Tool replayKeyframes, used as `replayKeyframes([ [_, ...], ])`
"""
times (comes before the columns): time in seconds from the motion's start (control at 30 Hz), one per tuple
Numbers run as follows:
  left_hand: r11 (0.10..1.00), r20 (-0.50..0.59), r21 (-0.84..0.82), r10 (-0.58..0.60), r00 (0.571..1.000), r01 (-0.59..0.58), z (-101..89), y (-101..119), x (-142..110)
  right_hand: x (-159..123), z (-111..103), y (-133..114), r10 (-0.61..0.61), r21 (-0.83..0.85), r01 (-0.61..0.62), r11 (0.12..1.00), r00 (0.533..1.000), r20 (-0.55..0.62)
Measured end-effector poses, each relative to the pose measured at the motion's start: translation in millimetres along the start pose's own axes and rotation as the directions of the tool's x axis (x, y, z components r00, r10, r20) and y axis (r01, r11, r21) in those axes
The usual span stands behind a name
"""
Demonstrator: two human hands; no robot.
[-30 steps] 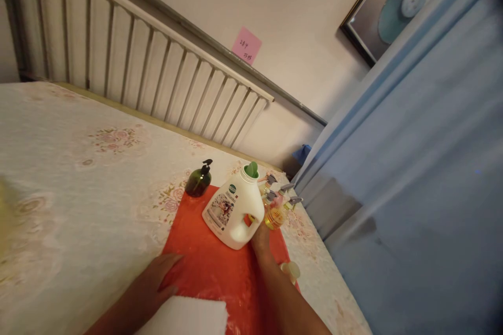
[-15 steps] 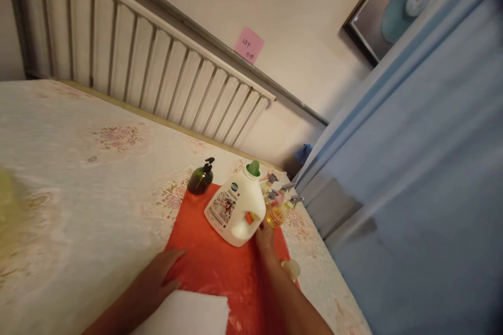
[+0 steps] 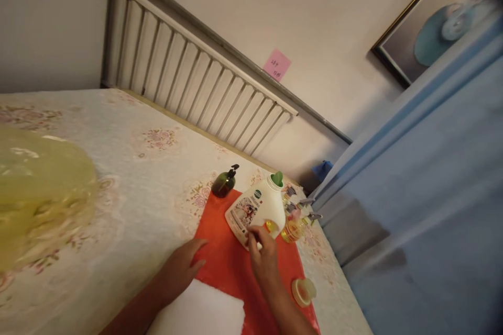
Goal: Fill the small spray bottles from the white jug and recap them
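Observation:
A white laundry detergent jug [image 3: 255, 209] without a cap stands on a red mat [image 3: 231, 272], its neck showing a green spout. My right hand [image 3: 266, 261] is in front of the jug's lower part, fingers curled together in a pinch; whatever may be between them is too small to make out. My left hand [image 3: 183, 268] hovers over the mat's left edge, thumb and fingers apart, holding nothing. Close to it lies a white folded sheet or cloth [image 3: 204, 311]. A pale cap [image 3: 303, 292] rests at the mat's right edge.
Behind the jug's left side is a dark green pump bottle [image 3: 223, 184]. Several small bottles, one with amber liquid [image 3: 291, 231], crowd its right. A yellowish translucent basin [image 3: 47, 183] occupies the left. A blue curtain [image 3: 412, 193] borders the floral-covered table on the right.
My right hand has come from beside the jug's handle to its front, moving left across it. The view has swung left, bringing the basin further in. My left hand remains open.

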State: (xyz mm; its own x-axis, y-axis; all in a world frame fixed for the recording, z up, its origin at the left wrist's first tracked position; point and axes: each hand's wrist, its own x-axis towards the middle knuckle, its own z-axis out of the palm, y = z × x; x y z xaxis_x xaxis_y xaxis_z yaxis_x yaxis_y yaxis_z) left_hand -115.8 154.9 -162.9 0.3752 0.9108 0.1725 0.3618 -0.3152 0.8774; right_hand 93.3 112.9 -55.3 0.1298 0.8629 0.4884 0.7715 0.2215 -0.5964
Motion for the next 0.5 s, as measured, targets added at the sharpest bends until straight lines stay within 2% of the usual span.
replayKeyframes([
  [0.07,0.999,0.012,-0.034,-0.012,1.000,0.013,-3.4,4,-1,32,15,-22,-0.086,-0.051,0.088,0.995,0.996,0.037],
  [0.13,0.998,0.020,-0.057,-0.018,1.000,0.019,-5.5,7,-2,67,32,-37,-0.113,-0.220,0.124,0.968,0.992,0.060],
  [0.2,0.997,0.016,-0.067,-0.022,1.000,0.023,-6.2,9,-4,104,48,-46,-0.135,-0.298,0.152,0.942,0.988,0.076],
  [0.37,0.996,-0.002,-0.082,-0.035,0.999,0.035,-6.6,7,-6,182,72,-44,-0.063,-0.498,0.110,0.860,0.992,0.111],
  [0.5,0.995,-0.006,-0.093,-0.043,0.999,0.043,-11.0,8,-7,219,85,-32,0.054,-0.585,0.082,0.807,0.976,0.212],
])
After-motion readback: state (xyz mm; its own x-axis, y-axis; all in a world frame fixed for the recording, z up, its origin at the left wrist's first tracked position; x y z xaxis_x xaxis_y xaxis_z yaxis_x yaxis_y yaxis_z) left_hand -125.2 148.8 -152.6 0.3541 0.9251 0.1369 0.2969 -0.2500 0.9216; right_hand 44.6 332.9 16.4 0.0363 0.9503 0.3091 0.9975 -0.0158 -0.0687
